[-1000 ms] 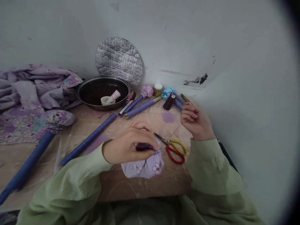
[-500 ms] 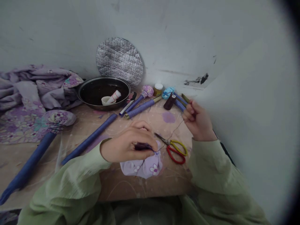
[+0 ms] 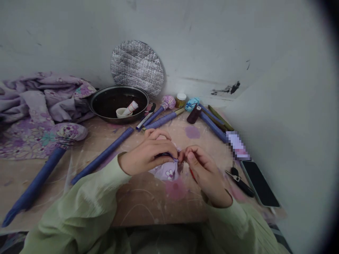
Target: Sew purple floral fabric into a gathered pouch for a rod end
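Right hand [image 3: 202, 169] now down beside the left hand [image 3: 152, 151], both hands closed in pinches, left on floral cloth [image 3: 164, 171].

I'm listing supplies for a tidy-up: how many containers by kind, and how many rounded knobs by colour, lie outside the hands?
Pans: 1
White cups: 1
White-lidded jars: 1
Purple floral knobs: 2
Blue knobs: 1
Total: 6
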A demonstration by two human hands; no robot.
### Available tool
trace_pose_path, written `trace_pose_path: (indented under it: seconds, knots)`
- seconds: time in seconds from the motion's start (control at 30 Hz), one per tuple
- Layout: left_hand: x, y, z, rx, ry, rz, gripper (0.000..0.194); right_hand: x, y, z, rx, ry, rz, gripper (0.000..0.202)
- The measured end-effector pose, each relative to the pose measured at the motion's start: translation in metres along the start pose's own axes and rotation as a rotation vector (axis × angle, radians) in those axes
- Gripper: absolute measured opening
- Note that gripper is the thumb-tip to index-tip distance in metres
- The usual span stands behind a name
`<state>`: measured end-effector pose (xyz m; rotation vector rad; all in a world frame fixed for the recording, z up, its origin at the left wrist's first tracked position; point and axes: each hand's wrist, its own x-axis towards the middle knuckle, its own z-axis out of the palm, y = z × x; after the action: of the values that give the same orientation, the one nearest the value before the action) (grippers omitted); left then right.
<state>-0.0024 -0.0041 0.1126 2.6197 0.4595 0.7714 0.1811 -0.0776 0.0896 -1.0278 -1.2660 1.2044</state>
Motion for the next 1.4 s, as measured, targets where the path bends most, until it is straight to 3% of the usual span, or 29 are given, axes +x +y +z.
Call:
trace_pose_path:
  seconds: [0.23,0.37,0.5,0.73,0.87,1.03,1.27,1.4]
  knots:
    - [0.000,-0.009,0.020,0.175,0.225,-0.069,0.013,-0.011,0.025,0.007,0.077,0.221,-0.092,0.012]
    - [-0.007,-0.018,0.039,0.193,0.184,-0.095,0.016,-0.017,0.043,0.012,0.017,0.313,-0.141,0.011]
    - [-0.018,-0.018,0.056,0.114,0.142,-0.114,0.018,-0.024,0.056,0.016,-0.032,0.321,-0.067,0.013]
    - [-0.041,-0.010,0.077,-0.095,0.297,-0.373,0.020,-0.033,0.062,0.021,0.078,0.277,0.063,0.013]
    - [-0.048,-0.013,0.086,-0.136,0.341,-0.387,0.016,-0.032,0.062,0.022,0.134,0.311,0.155,0.016]
    - [-0.050,-0.015,0.094,-0.100,0.360,-0.371,0.011,-0.037,0.051,0.003,0.185,0.474,0.122,0.012]
    - [-0.051,-0.014,0.096,-0.075,0.447,-0.424,0.011,-0.067,-0.001,-0.048,0.361,0.637,-0.006,0.004]
    - [-0.051,-0.015,0.099,-0.067,0.459,-0.401,0.012,-0.084,-0.013,-0.049,0.329,0.690,0.035,0.009]
